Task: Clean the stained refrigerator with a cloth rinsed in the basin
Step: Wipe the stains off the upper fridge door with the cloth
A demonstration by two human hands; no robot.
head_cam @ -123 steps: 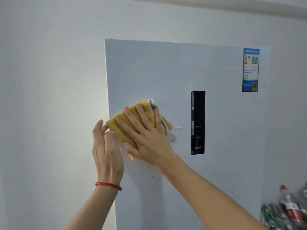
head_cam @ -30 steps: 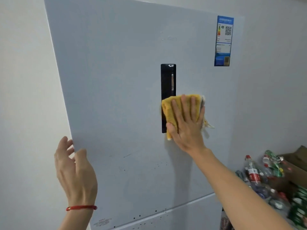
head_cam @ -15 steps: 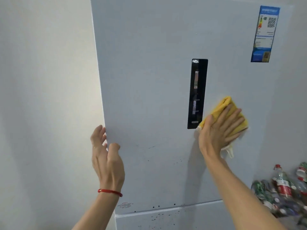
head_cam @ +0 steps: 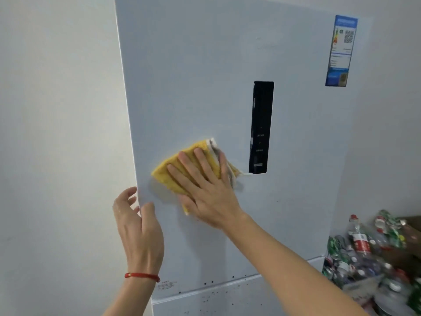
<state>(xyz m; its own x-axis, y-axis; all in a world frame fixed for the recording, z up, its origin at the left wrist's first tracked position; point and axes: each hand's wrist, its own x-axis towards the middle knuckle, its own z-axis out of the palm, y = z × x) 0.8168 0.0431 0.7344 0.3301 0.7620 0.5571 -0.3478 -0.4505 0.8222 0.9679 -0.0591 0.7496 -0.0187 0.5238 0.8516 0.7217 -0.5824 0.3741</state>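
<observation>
A pale grey refrigerator door [head_cam: 205,76] fills the middle of the view. My right hand [head_cam: 205,188] lies flat on a folded yellow cloth [head_cam: 173,169] and presses it against the door, left of the black control panel [head_cam: 260,127]. My left hand [head_cam: 136,226] is at the door's left edge, fingers apart and curled around it, with a red bracelet on the wrist. Dark specks [head_cam: 209,282] dot the bottom of the upper door and the top of the lower door. No basin is in view.
A blue energy label [head_cam: 340,51] sticks to the door's upper right. A pile of plastic bottles and cans [head_cam: 369,254] lies at the lower right, beside a cardboard box [head_cam: 410,226]. A white wall [head_cam: 57,133] stands left of the refrigerator.
My right hand has slid the cloth from right of the black panel to its left, lower on the door. My left hand stays at the door's left edge.
</observation>
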